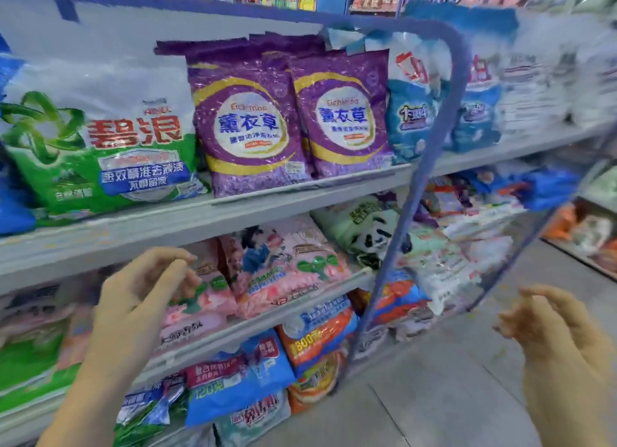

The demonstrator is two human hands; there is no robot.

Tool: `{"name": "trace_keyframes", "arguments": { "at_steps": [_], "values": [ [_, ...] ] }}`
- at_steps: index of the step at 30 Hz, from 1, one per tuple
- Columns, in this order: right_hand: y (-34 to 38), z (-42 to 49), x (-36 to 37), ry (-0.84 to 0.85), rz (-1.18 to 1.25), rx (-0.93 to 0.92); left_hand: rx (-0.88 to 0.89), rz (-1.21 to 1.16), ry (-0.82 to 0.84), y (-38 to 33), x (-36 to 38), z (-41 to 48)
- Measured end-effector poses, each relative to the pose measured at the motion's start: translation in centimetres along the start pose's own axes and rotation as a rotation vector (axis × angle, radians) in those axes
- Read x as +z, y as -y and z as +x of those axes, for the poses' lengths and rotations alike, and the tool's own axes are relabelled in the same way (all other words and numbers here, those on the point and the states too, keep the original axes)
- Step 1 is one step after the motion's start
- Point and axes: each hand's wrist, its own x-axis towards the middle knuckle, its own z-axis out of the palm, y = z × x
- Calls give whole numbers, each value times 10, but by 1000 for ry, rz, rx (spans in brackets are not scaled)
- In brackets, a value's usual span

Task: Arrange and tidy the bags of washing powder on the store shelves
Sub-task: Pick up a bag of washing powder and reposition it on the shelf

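Three tiers of store shelves (pixel 233 213) run from the left edge toward the upper right, packed with washing powder stood face out, most likely so the labels can be read from the aisle. Largest of the stock is a green-and-white bag (pixel 100 139) at upper left, upright on the top tier. Just beside it at upper centre stand two purple bags (pixel 247 126), one overlapping the other, fronts square to the aisle, so that tier looks in order. Blue-and-white bags (pixel 410 113) follow to their right, seen partly through a clear, blue-edged panel (pixel 459 89) that hangs across the right half of the frame; what it is I cannot tell. On the middle tier, at centre, pink bags (pixel 287 266) lie slumped and tilted rather than upright, and these seem the ones in need of straightening. Orange and blue bags (pixel 314 336) are heaped on the tier beneath. The left hand (pixel 140 299) is raised at lower left, fingers loosely curved and grasping nothing, directly in front of the leftmost pink bags and very near them, though contact cannot be made out. The right hand (pixel 551 323) hovers at lower right over the floor, blurred, fingers relaxed and empty, well apart from the pink bags and near the panel's lower corner.
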Motion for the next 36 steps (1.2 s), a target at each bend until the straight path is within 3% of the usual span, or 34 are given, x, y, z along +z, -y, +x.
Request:
{"name": "trace_keyframes", "arguments": {
  "at_steps": [12, 19, 28, 36],
  "values": [
    [-10, 41, -210, -289, -38, 152, -96, -172, 285, -19, 252, -48],
    [-22, 91, -312, -348, -92, 212, -168, -236, 312, -29, 380, -59],
    [-76, 170, -376, -346, -107, 248, -220, -205, 277, -28, 486, -35],
    [-138, 290, -399, -310, -105, 223, -283, -228, 210, -14, 575, 41]
  ]
}}
